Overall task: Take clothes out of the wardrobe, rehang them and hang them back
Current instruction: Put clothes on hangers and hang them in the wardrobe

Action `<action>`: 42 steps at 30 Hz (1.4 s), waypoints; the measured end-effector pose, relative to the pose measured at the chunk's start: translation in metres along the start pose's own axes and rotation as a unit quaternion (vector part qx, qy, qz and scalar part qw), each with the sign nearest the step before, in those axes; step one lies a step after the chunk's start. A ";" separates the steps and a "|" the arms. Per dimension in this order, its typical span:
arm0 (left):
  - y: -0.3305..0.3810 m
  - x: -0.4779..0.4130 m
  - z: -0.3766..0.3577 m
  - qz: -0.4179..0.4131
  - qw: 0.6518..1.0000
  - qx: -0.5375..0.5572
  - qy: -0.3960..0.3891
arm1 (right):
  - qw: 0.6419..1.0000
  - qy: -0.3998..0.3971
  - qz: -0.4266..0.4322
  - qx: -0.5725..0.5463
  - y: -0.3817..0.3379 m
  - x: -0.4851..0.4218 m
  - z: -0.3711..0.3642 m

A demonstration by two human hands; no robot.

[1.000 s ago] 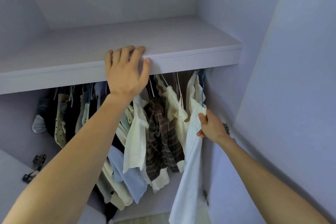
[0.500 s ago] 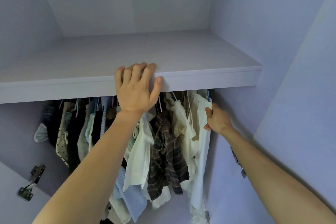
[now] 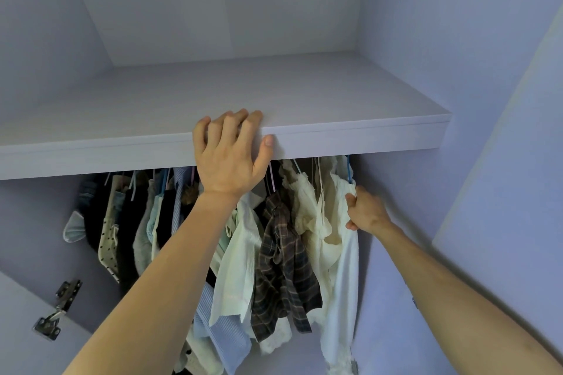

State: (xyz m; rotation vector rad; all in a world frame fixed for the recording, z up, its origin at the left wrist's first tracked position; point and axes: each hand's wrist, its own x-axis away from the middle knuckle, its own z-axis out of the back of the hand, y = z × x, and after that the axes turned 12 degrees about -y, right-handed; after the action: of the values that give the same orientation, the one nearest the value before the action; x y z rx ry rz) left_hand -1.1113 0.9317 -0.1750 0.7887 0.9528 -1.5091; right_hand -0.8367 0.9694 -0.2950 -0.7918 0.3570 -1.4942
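Wardrobe (image 3: 213, 9) stands open. Far L, low down, a metal hinge (image 3: 56, 315) on the side panel. The clothes hang in a tight row under the shelf (image 3: 365, 137): dark pieces first, then a polka-dot garment (image 3: 107, 240) w/ pale ones beside it. Left hand (image 3: 231, 155) is up on the shelf's front edge, fingers hooked over the top, thumb spread flat on the front face, so it's gripping the edge. Forearm crosses in front of the middle clothes. R of it, a plaid shirt (image 3: 283, 265), then a cream blouse (image 3: 310, 216). Last in the row, the white garment (image 3: 344, 268) hangs on a blue hanger (image 3: 349, 170), hook going up behind the shelf. Right hand (image 3: 365, 210) has fingers closed on that garment's R side near the top. Rail itself is hidden. Open door (image 3: 502, 161) far R.
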 end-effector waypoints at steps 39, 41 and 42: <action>0.051 0.165 0.157 0.160 0.820 0.228 -0.500 | 0.987 0.088 0.136 0.010 0.079 0.258 -0.038; 0.058 0.219 0.178 0.157 0.786 0.218 -0.557 | 0.986 0.079 0.142 0.030 0.092 0.294 -0.048; 0.062 0.242 0.188 0.154 0.777 0.210 -0.573 | 0.986 0.075 0.142 0.043 0.099 0.310 -0.053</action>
State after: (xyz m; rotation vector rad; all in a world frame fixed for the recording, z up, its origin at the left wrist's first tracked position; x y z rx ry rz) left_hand -1.0811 0.6531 -0.3125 0.1626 -0.4316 -1.5349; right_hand -0.7720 0.6467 -0.3189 -0.5367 0.4938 -1.2928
